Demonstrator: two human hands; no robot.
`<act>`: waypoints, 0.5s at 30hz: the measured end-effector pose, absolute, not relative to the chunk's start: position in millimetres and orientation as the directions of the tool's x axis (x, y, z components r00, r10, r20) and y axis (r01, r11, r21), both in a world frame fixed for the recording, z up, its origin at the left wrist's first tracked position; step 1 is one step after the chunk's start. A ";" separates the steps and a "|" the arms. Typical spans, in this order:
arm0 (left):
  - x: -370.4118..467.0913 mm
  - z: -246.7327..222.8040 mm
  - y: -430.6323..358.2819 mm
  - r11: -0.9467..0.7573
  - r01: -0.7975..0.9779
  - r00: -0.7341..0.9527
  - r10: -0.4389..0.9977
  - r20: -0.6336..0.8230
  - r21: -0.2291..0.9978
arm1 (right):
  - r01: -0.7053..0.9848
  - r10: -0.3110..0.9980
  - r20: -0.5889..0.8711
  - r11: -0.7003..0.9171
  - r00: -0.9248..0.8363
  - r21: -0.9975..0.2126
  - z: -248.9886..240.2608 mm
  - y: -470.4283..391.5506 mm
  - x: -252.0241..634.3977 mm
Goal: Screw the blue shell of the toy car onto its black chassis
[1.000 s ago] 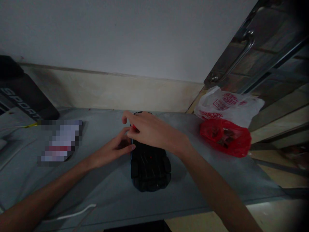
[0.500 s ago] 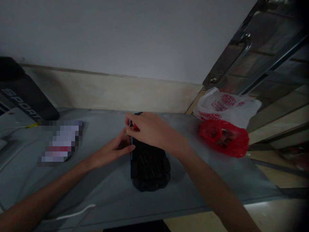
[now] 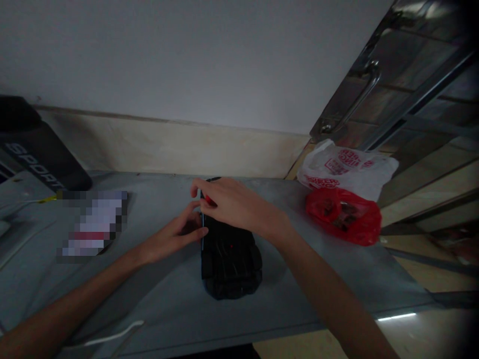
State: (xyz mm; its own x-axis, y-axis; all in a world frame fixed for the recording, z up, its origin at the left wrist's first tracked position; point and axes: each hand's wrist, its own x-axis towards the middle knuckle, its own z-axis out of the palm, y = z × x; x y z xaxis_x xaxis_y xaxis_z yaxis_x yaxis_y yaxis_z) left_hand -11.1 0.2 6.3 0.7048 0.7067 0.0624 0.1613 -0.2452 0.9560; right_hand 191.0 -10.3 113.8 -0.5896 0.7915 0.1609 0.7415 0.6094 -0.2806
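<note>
A black toy car (image 3: 232,259) lies upside down on the grey table, its wheels and underside facing up. My left hand (image 3: 183,232) grips its left edge, the thumb over the underside and the other fingers along the side. Over the car's far half is my right hand (image 3: 235,202), closed in a pinch around a small red tool (image 3: 210,201). Only a bit of red shows between thumb and palm; the rest of the tool and the spot under it are hidden. The right index finger is bent and lifted over the car's left edge.
A dark sports bottle (image 3: 41,144) and a blurred-out phone-like object (image 3: 97,219) are at left. White cables (image 3: 112,335) lie near the front edge. At right sit a white plastic bag (image 3: 348,164) and a red bag (image 3: 344,217), beside a metal door with a handle (image 3: 359,99).
The view has shifted slightly. My right index finger has lifted and curled a little away from the left fingertips. The car and my left hand keep nearly the same place.
</note>
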 end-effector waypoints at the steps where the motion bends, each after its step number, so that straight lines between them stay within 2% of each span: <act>1: -10.9 6.8 0.0 -0.242 0.159 0.708 0.704 0.061 0.957 | 0.733 0.785 0.153 0.616 -0.600 -0.288 113.7 -9.9 191.3; 7: -12.0 4.9 1.3 -0.237 0.182 0.712 0.701 0.038 0.954 | 0.769 0.804 0.176 0.595 -0.568 -0.233 112.2 -9.7 192.4; 11: -12.7 5.3 1.3 -0.232 0.163 0.719 0.693 0.046 0.959 | 0.715 0.762 0.166 0.645 -0.626 -0.269 111.9 -10.4 192.7; 15: -12.9 5.4 1.3 -0.230 0.168 0.723 0.690 0.039 0.959 | 0.755 0.795 0.175 0.607 -0.581 -0.247 113.5 -11.8 192.7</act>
State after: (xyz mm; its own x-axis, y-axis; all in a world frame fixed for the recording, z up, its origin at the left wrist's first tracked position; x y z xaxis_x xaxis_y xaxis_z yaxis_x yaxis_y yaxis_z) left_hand -12.9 1.3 5.4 0.7228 0.6900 0.0386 0.1683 -0.2300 0.9585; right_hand 192.7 -11.8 113.5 -0.5812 0.7946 0.1754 0.7554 0.6070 -0.2469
